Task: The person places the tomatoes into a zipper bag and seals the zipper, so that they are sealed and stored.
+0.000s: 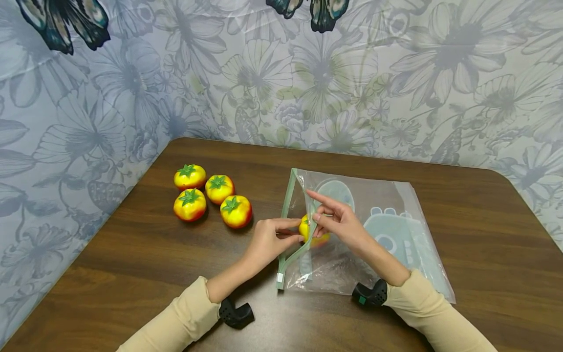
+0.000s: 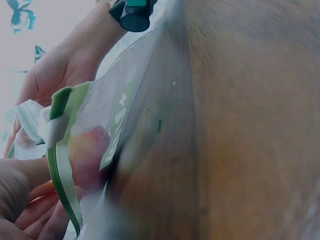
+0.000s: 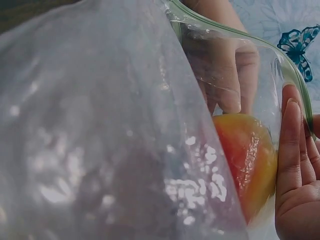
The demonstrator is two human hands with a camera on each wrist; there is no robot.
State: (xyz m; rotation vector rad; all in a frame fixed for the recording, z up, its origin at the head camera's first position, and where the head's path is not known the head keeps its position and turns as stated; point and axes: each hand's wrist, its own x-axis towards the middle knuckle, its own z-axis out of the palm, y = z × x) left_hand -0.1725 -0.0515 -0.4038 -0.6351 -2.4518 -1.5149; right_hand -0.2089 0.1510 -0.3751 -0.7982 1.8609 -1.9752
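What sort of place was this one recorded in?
Probably a home-like room or simple recording corner; little of the room shows. The signs are a wood-look table, a floral wall covering behind it and butterfly decorations.

The left grip [image 1: 276, 235] holds a fruit [image 1: 303, 227] just inside the clear bag [image 1: 332, 278]. The right grip [image 1: 340, 221] pinches its edge. Four others [image 1: 218, 192] cluster leftward.

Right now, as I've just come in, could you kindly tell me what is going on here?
A person's left hand grips a red-and-yellow fruit just inside the mouth of a clear zip bag lying on a wooden table. The right hand pinches the bag's edge, holding it open. Four similar fruits sit on the table, left of the bag.
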